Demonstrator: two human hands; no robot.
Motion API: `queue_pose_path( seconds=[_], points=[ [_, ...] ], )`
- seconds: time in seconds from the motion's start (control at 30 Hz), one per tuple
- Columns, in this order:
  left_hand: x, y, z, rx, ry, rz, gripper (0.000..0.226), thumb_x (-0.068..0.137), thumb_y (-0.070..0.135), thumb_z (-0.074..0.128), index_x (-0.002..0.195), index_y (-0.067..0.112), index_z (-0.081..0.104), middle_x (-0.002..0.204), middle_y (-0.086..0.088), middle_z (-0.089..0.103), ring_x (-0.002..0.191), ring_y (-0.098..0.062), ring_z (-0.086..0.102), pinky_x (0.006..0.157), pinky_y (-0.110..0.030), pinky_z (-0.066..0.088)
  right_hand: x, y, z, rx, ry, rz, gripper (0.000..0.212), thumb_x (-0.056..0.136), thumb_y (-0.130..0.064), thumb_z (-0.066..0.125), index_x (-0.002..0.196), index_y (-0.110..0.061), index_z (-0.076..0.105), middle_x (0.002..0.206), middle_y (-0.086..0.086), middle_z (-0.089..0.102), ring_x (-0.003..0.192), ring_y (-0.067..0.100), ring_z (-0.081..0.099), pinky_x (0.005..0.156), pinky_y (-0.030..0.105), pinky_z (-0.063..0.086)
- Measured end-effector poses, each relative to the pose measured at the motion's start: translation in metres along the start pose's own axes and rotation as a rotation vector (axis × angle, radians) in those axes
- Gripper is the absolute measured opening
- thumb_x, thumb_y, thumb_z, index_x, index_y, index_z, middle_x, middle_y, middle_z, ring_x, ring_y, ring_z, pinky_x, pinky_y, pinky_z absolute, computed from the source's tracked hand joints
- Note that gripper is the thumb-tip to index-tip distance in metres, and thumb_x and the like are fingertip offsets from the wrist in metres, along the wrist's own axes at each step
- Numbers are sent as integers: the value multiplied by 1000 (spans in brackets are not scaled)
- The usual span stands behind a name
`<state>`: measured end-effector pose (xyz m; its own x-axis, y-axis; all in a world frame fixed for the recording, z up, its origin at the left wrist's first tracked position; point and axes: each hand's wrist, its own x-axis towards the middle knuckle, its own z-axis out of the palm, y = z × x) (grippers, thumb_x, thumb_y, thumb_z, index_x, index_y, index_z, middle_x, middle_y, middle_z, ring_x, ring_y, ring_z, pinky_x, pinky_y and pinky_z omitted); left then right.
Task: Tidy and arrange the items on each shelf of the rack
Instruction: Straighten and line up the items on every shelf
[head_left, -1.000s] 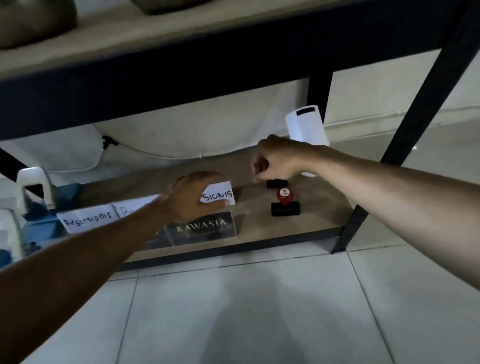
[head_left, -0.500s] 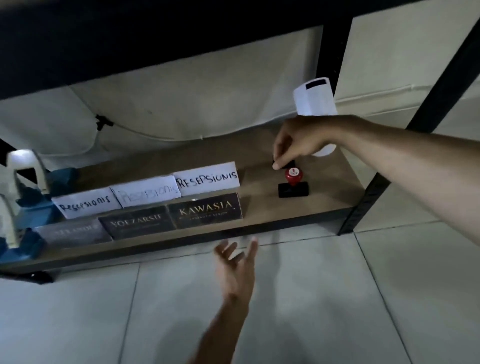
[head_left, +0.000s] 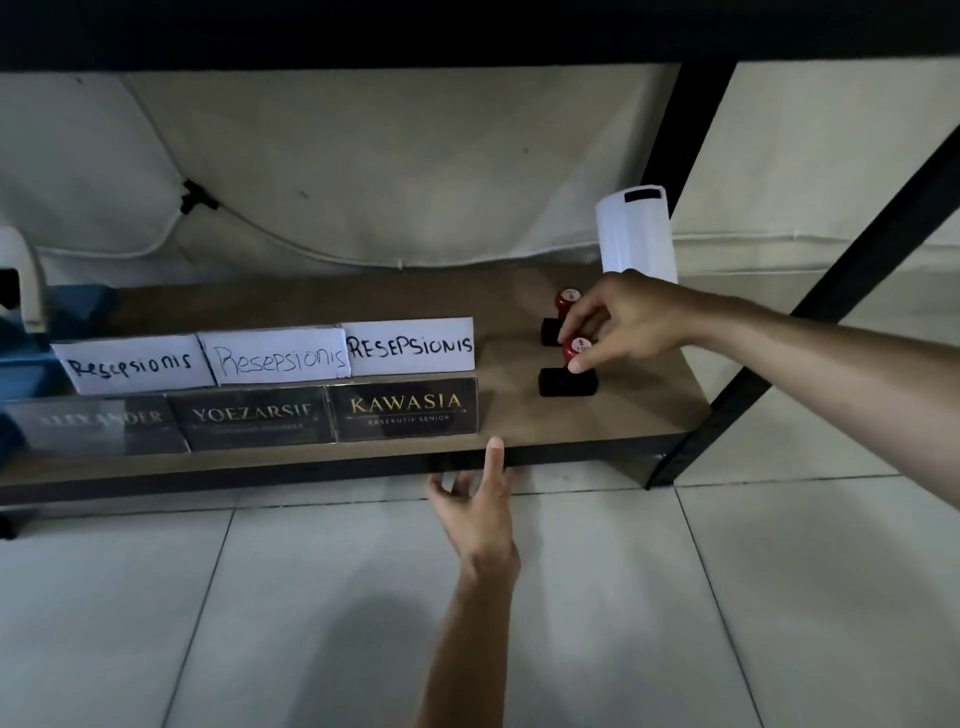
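A low wooden shelf (head_left: 519, 426) of a black-framed rack (head_left: 691, 135) was seen just above a pale tiled floor (head_left: 779, 597), with a white sheet (head_left: 363, 171) hung behind it and a cable (head_left: 270, 234) draped across that sheet. No containers were visible on the shelf.

Toward 9 o'clock, three handwritten "Resepsionis" cards (head_left: 280, 358) were stood in a row, touching one another; just in front of them three dark nameplates (head_left: 254, 421) were lined up, the rightmost reading "KAWASIA" (head_left: 405, 408). At the far 9 o'clock edge a blue and white device (head_left: 26, 322) was partly cut off.

Toward 2 o'clock, two red-knobbed stamps were set on black bases. The near stamp (head_left: 567, 382) was grasped at its knob by the right hand (head_left: 628, 322), fingers curled and pinching it. The far stamp (head_left: 558, 312) stood just behind, partly hidden by that hand. A white paper roll (head_left: 634, 234) was stood upright behind the hand.

The left hand (head_left: 478, 509) was held before the shelf's front edge at 6 o'clock, fingers released and spread, index extended, grasping nothing.
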<state>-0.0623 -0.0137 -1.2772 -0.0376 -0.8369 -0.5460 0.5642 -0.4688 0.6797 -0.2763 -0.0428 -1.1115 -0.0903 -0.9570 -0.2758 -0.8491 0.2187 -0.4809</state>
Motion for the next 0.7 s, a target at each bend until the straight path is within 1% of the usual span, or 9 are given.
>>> queue_pose_path(
  seconds=[0.1, 0.2, 0.33, 0.47, 0.57, 0.63, 0.7],
  points=[
    [0, 0, -1, -31, -9, -3, 67, 84, 10, 79, 135, 18, 37, 103, -9, 42, 93, -15, 62, 90, -39, 60, 12, -17, 0, -8, 28, -22, 34, 79, -29, 89, 111, -25, 78, 101, -13, 76, 93, -2, 70, 96, 25, 55],
    [-2, 0, -1, -21, -23, -2, 68, 85, 9, 79, 138, 17, 36, 103, -9, 45, 92, -14, 63, 92, -40, 59, 29, -35, 3, -42, 21, -49, 37, 82, -30, 87, 117, -23, 76, 109, -9, 76, 99, 3, 69, 97, 26, 54],
    [-3, 1, -2, -5, -24, -5, 69, 84, 10, 79, 138, 18, 36, 96, -7, 46, 89, -14, 61, 97, -44, 56, 44, -49, 13, -100, -15, -78, 38, 85, -27, 85, 120, -18, 75, 112, -5, 75, 100, 8, 69, 98, 31, 55],
    [-2, 1, -1, 14, -26, 8, 67, 84, 11, 80, 136, 19, 38, 93, -6, 44, 85, -13, 59, 98, -44, 56, 45, -50, 14, -130, -31, -69, 37, 85, -28, 85, 120, -19, 75, 110, -5, 75, 98, 7, 68, 96, 32, 55],
    [-1, 0, -1, 24, -12, 22, 66, 84, 13, 81, 135, 19, 39, 91, -5, 44, 84, -12, 57, 97, -43, 56, 43, -48, 14, -102, -39, -52, 38, 84, -29, 85, 120, -20, 75, 109, -6, 76, 97, 5, 69, 94, 28, 55],
    [-1, -1, -2, 30, -8, 26, 66, 84, 15, 81, 134, 20, 40, 90, -4, 44, 83, -12, 58, 97, -42, 56, 42, -47, 16, -82, -41, -53, 41, 83, -32, 86, 121, -20, 75, 109, -8, 75, 97, 4, 69, 93, 25, 54],
    [-1, -1, -2, 29, -14, 27, 67, 83, 16, 82, 135, 20, 40, 94, -5, 46, 85, -13, 60, 97, -41, 56, 40, -47, 10, -52, -45, -41, 48, 80, -38, 87, 123, -23, 74, 110, -10, 75, 100, 4, 69, 93, 25, 56]
  ],
)
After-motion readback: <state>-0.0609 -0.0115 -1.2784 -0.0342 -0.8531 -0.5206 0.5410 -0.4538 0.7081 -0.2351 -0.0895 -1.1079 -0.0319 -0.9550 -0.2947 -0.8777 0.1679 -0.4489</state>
